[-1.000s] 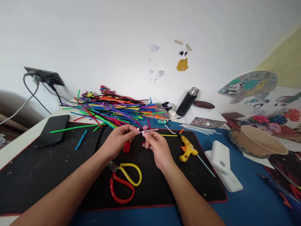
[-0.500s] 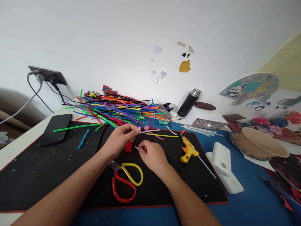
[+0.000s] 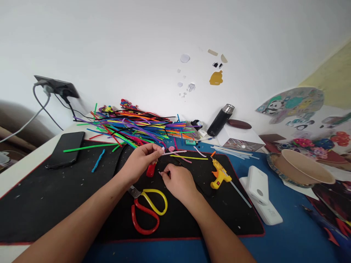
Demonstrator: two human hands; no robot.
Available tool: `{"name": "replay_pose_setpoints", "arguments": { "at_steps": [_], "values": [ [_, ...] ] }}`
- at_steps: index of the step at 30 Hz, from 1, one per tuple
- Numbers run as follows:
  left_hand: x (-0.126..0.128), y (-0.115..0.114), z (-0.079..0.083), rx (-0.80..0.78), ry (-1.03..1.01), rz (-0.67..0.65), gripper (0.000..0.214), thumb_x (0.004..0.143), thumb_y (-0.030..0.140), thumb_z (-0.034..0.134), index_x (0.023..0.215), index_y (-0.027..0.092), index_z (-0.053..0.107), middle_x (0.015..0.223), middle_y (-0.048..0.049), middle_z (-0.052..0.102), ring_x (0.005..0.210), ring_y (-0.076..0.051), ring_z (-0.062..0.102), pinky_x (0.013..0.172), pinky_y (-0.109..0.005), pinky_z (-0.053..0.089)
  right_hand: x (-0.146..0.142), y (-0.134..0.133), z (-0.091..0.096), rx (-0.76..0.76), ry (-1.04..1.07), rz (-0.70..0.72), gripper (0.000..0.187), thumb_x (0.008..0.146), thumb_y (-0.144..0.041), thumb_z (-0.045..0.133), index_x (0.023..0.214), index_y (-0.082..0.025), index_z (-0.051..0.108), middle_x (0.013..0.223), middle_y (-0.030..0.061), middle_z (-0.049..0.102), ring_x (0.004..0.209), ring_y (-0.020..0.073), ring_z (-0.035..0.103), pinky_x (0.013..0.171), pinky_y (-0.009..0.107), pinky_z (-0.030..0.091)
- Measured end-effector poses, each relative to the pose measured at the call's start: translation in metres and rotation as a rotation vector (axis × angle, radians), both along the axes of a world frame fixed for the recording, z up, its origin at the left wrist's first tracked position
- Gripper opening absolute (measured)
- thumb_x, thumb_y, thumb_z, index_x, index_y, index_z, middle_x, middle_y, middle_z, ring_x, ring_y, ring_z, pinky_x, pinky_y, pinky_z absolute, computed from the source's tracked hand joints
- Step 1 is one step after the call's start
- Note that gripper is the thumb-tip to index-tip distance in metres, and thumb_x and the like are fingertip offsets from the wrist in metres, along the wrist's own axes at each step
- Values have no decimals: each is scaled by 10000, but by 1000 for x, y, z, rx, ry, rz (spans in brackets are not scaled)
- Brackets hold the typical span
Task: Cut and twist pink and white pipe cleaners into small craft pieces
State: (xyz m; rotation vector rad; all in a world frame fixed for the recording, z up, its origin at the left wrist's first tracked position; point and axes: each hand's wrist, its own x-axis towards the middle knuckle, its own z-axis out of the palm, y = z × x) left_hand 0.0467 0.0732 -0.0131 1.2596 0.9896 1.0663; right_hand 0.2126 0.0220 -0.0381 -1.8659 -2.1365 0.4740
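My left hand (image 3: 141,162) is closed in a pinch on a small whitish piece (image 3: 163,149) at its fingertips; its exact kind is unclear. My right hand (image 3: 179,182), lower and to the right, has thumb and forefinger pressed round a thin pinkish bit (image 3: 160,172), too small to name. A white pipe cleaner (image 3: 177,152) runs rightward from near the left fingertips; whether it touches them I cannot tell. Below the left wrist lie scissors (image 3: 145,211) with one red and one yellow handle, their blades partly under the forearm. A red object (image 3: 150,170) shows between the hands.
Colourful pipe cleaners (image 3: 137,126) are heaped at the back. A pink coil (image 3: 171,148) and a yellow pipe cleaner (image 3: 189,157) lie on the black mat (image 3: 219,223). Rightward are a yellow glue gun (image 3: 219,174), white power bank (image 3: 257,184) and black flask (image 3: 221,119). A phone (image 3: 65,149) lies left.
The view has shifted very slightly. Both hands keep nearly the same pose, still pinching their small pieces.
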Motion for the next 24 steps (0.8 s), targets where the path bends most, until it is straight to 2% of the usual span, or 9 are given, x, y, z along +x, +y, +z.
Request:
{"name": "replay_pose_setpoints", "arguments": {
  "at_steps": [6, 10, 19, 24],
  "values": [
    [0, -1, 2, -3, -13, 2, 385, 735, 541, 850, 747, 197, 675, 656, 32, 560, 547, -107, 462, 515, -232, 353, 1, 1, 0, 6, -4, -1, 163, 985, -329, 648, 923, -248, 775, 798, 67, 788, 723, 241, 700, 629, 328, 321],
    [0, -1, 2, -13, -19, -5, 364, 729, 521, 855, 748, 197, 689, 654, 32, 567, 544, -107, 466, 516, -238, 347, 3, 3, -2, 15, 70, 4, 149, 970, -290, 655, 882, -243, 766, 775, 58, 774, 706, 229, 677, 620, 327, 300],
    [-1, 1, -2, -53, -67, -28, 357, 751, 499, 849, 728, 187, 676, 630, 34, 524, 535, -97, 422, 497, -230, 321, 16, 10, 2, 62, 653, -75, 151, 952, -334, 625, 859, -242, 700, 658, -21, 634, 576, 168, 541, 598, 299, 367],
    [-1, 2, -5, -74, -63, -51, 357, 763, 494, 844, 732, 186, 667, 627, 36, 516, 528, -93, 417, 479, -219, 306, 18, 9, 8, 110, 813, -109, 172, 945, -393, 643, 983, -242, 716, 587, -51, 537, 546, 163, 501, 583, 298, 376]
  ]
}}
